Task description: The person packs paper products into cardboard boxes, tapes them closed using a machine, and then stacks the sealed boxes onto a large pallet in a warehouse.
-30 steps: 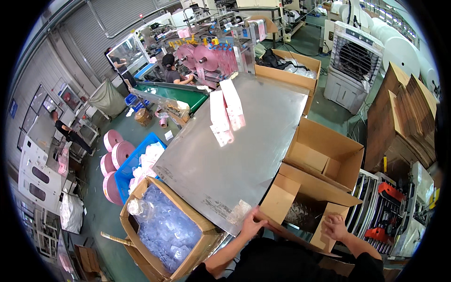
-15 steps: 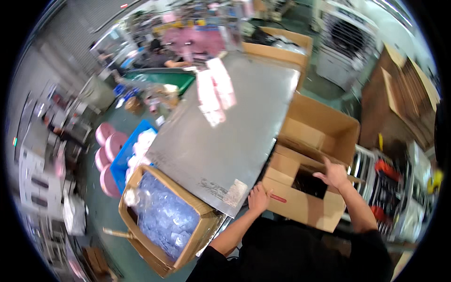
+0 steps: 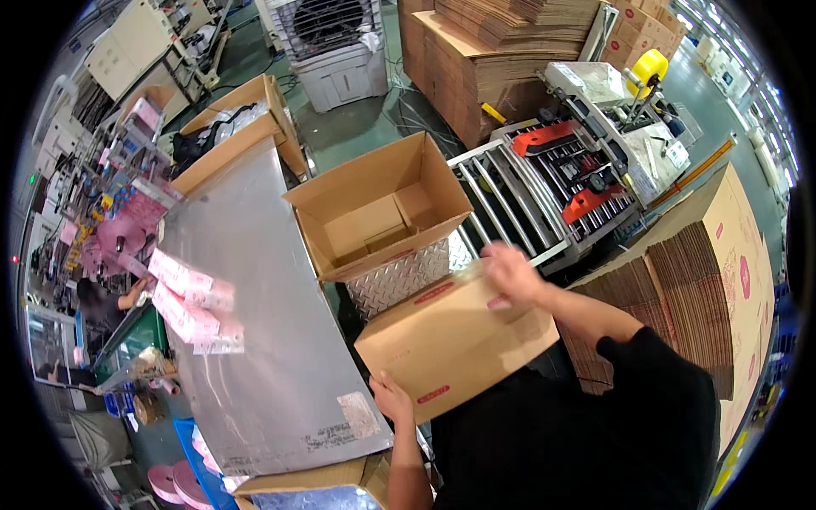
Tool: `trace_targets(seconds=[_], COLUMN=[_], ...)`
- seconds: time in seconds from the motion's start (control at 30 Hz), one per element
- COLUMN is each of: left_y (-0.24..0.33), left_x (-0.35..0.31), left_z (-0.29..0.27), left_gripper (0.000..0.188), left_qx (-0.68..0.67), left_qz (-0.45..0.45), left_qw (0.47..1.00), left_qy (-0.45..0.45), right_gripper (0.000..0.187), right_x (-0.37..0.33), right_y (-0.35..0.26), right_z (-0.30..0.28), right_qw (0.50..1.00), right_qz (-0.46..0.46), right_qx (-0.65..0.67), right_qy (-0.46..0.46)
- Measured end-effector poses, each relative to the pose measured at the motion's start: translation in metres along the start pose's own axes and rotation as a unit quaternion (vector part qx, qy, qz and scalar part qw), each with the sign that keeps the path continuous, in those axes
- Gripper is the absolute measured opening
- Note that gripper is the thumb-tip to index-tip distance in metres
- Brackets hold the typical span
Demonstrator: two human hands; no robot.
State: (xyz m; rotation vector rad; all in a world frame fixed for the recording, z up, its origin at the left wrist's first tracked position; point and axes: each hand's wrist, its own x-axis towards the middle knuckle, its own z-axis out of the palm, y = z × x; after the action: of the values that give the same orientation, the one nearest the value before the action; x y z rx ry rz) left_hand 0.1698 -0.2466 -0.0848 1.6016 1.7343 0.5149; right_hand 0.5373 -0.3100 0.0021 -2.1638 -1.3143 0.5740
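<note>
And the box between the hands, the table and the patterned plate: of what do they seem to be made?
Box: likely matte cardboard; plain tan faces, printed red marks.
Table: probably sheet metal, smooth but worn; grey, soft sheen, dark scuffs.
Plate: apparently bare metal; raised tread pattern, though the exact metal is unclear.

The carton (image 3: 459, 353) is tan with red markings, the counter (image 3: 263, 374) silver-grey with a pale mottled patch (image 3: 359, 414), the packs (image 3: 189, 318) pink and white, the metal plate (image 3: 395, 287) silver with a raised diamond pattern, the tape roll (image 3: 653, 63) yellow, the shirt (image 3: 578, 433) black, and the floor (image 3: 340, 132) green.
</note>
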Motion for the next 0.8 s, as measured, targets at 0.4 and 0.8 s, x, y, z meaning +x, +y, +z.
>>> trace_targets(seconds=[0.4, 0.8], left_y=[0.082, 0.136], left_x=[-0.028, -0.051], left_z=[-0.006, -0.019], left_gripper=[0.04, 0.061], left_qx=[-0.03, -0.537], left_qz=[0.126, -0.201], left_qw=[0.981, 0.744], left_qy=[-0.143, -0.345], right_gripper=[0.064, 0.043], right_x=[-0.204, -0.483], right_y=[0.055, -0.049], right_z=[-0.149, -0.123], right_qw=[0.845, 0.861], right_qz=[0.445, 0.309], right_qx=[0.294, 0.222], right_qy=[-0.037, 0.336])
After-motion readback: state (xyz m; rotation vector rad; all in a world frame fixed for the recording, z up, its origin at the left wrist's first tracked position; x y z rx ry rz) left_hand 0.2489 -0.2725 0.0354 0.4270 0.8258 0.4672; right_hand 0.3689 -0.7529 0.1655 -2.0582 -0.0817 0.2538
